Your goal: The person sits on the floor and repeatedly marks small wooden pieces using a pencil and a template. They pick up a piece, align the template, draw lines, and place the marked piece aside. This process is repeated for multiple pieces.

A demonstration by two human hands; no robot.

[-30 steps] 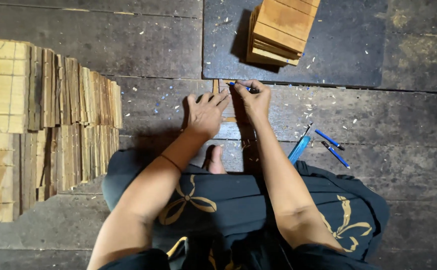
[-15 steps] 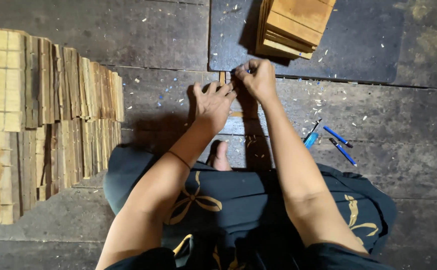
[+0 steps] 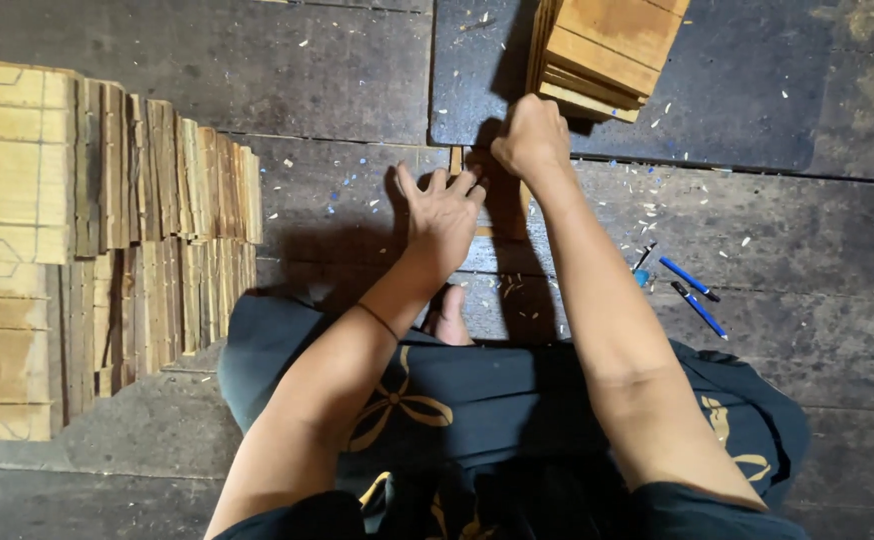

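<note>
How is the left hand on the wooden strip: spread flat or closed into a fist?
Spread flat. The left hand lies palm down with fingers fanned out, pressing on the thin wooden strip on the floor.

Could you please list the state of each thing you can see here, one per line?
Left hand: flat, fingers spread, pressing a wooden piece.
Right hand: closed in a fist at the piece's far end; what it holds is hidden.
Wooden piece: lying on the floor, mostly covered.
Stack of wooden tiles: piled, leaning, on the dark mat.
Rows of tiles: standing on edge.
Blue pens: lying loose.
</note>
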